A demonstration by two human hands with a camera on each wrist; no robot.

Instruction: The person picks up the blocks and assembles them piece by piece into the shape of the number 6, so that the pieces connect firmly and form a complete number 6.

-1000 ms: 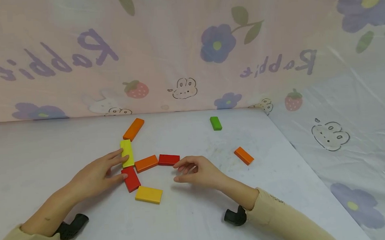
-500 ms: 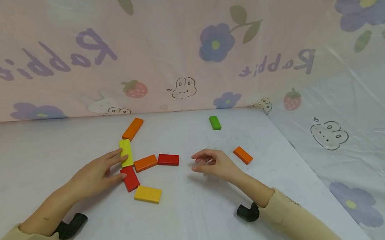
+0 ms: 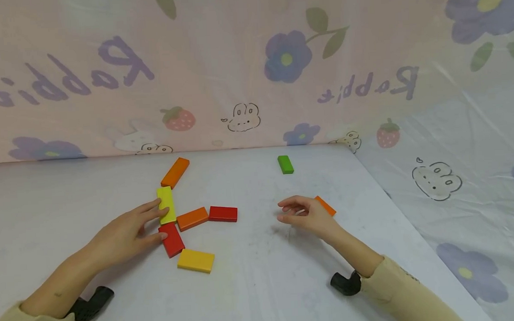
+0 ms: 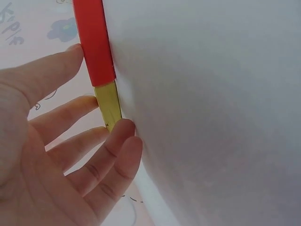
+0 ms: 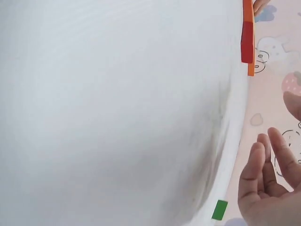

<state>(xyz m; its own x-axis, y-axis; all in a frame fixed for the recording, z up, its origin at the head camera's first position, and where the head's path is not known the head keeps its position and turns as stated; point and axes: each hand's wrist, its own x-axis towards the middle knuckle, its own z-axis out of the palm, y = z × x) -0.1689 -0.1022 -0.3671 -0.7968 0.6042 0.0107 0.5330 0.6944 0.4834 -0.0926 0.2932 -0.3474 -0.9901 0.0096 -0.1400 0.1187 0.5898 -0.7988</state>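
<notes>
While a yellow rectangular block [image 3: 166, 198] is meeting a red rectangular block [image 3: 173, 242] end to end, the left hand [image 3: 121, 237] is touching both.
They are lying on a white tabletop [image 3: 254, 290], the loosely spread fingers clasping neither; the right hand [image 3: 308, 217], fingers curved and empty, is partly hiding an orange rectangular block [image 3: 327, 206].

Right hand [image 3: 308, 216] moved rightward, partly hiding rightmost orange block [image 3: 327, 206].

Head camera looks forward and down; both wrist cameras, closer, share its table [image 3: 254, 285].
</notes>
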